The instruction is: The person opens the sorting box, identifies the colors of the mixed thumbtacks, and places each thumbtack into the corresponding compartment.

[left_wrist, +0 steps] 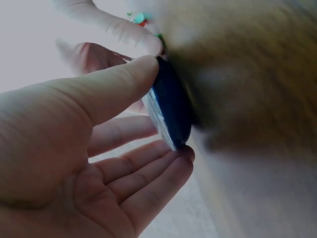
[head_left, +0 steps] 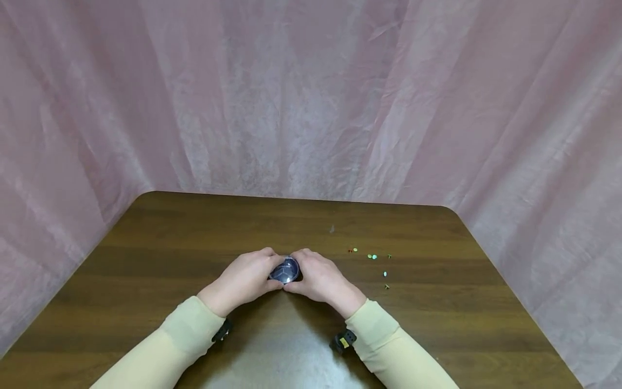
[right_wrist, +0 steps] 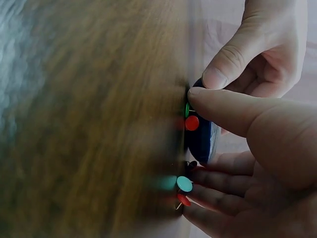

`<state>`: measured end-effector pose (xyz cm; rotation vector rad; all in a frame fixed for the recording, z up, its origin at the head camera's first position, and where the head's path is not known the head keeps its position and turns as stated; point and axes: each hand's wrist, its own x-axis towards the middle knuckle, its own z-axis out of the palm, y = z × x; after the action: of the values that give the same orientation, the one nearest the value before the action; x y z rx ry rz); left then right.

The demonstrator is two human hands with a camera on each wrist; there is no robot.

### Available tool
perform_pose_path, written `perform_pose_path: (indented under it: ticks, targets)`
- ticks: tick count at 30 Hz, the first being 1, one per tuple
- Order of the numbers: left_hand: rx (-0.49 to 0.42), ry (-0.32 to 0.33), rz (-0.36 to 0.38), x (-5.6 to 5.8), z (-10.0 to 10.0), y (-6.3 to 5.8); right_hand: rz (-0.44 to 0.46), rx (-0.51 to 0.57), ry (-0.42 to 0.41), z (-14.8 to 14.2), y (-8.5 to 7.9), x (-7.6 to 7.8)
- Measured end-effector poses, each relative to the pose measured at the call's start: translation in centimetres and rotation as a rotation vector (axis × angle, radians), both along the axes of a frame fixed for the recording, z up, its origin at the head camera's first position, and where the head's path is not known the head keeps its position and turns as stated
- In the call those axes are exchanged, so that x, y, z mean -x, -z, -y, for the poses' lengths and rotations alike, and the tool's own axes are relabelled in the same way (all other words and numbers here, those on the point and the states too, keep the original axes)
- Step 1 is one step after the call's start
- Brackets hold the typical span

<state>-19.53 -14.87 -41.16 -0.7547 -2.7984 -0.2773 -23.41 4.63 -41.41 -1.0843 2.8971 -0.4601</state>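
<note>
A small round dark-blue case (head_left: 285,270) with a clear, sectioned top is at the table's middle. My left hand (head_left: 250,275) grips its left side, thumb near and fingers beyond. Opposite it, my right hand (head_left: 318,275) holds the right side, and the two thumbs meet at the near rim. In the left wrist view the case (left_wrist: 173,106) shows its dark side, standing close to the tabletop. The right wrist view has a red thumbtack (right_wrist: 192,123) and a teal thumbtack (right_wrist: 184,184) near the case and right fingers. What lies inside the case cannot be made out.
Several colored thumbtacks (head_left: 374,256) lie scattered on the brown wooden table (head_left: 194,227), right of the hands. A small clear scrap (head_left: 332,229) is farther back. Pink curtains (head_left: 291,108) hang behind and beside the table.
</note>
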Motion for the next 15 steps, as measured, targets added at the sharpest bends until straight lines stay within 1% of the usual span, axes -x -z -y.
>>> perform_pose_path:
  ticks: [3,5,12,15]
  targets:
    - [-0.007,0.006,0.01,0.15,0.15,-0.05,0.001,-0.003,0.009,0.06,0.07,0.13]
    - [-0.015,0.005,0.031,0.17,0.35,0.06,0.002,-0.002,0.01,0.15,0.28,0.17]
    - [-0.105,0.001,0.139,0.17,0.89,0.42,0.027,0.028,0.02,0.19,0.68,0.08]
    - [-0.138,-0.014,0.196,0.29,1.03,0.59,0.042,0.043,0.031,0.13,0.9,-0.04]
